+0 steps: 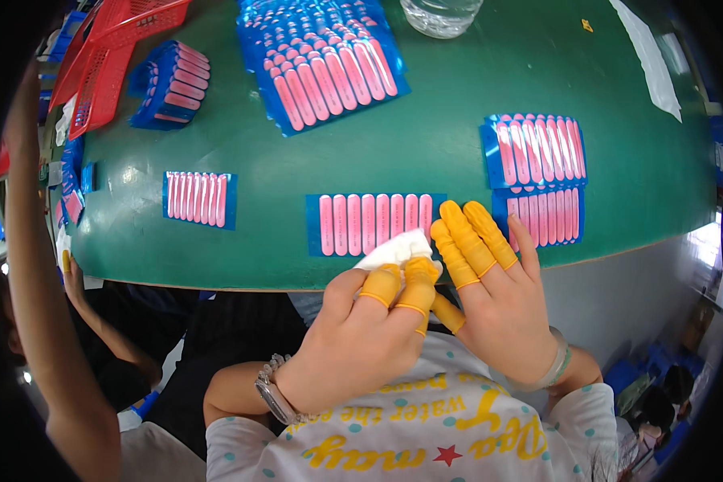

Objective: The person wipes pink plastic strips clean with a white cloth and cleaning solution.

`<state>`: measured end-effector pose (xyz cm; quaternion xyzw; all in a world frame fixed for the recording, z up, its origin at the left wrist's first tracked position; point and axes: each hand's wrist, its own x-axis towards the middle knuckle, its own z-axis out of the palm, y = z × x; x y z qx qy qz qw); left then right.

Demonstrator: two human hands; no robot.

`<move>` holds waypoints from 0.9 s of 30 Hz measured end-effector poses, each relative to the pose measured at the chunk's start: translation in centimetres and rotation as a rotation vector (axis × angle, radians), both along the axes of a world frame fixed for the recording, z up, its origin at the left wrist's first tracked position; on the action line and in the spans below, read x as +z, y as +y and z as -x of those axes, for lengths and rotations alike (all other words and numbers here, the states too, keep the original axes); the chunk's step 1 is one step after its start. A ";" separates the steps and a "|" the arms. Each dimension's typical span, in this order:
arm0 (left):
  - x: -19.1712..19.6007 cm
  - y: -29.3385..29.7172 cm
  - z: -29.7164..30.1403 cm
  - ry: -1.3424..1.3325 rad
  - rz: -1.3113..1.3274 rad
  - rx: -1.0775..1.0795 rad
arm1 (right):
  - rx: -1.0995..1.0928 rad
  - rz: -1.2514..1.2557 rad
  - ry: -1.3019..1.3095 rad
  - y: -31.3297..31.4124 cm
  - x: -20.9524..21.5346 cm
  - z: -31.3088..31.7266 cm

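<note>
In front of me on the green table lies a sheet of blue film (314,226) with a row of pink round-ended strips (369,223). My left hand (361,337), with yellow finger cots, grips a folded white cloth (395,249) against the lower right part of this sheet. Stretched fingers of my right hand (494,301), most in yellow cots, rest by the sheet's right end, partly hiding it. Beside that hand are two more blue sheets with pink strips (541,153), one above the other. A smaller sheet (199,199) lies to the left.
A large stack of blue sheets with pink strips (329,72) sits farther back, with a curled sheet (177,84) left of it. Red plastic baskets (104,80) stand at the far left, a clear container (442,16) at the back. Another person's arm (44,281) is at left.
</note>
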<state>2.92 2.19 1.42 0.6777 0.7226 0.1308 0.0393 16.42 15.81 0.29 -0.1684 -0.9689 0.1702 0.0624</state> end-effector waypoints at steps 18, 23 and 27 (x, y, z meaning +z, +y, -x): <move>1.3 -0.4 5.6 -0.447 -0.481 0.306 | 0.249 0.008 0.262 2.1 1.0 -2.1; 0.6 0.0 5.8 -0.527 -0.541 0.329 | -0.014 0.043 0.398 7.0 2.1 -2.4; 0.2 0.3 5.6 -0.768 -0.639 0.363 | -0.230 -0.206 0.313 9.3 2.3 -3.8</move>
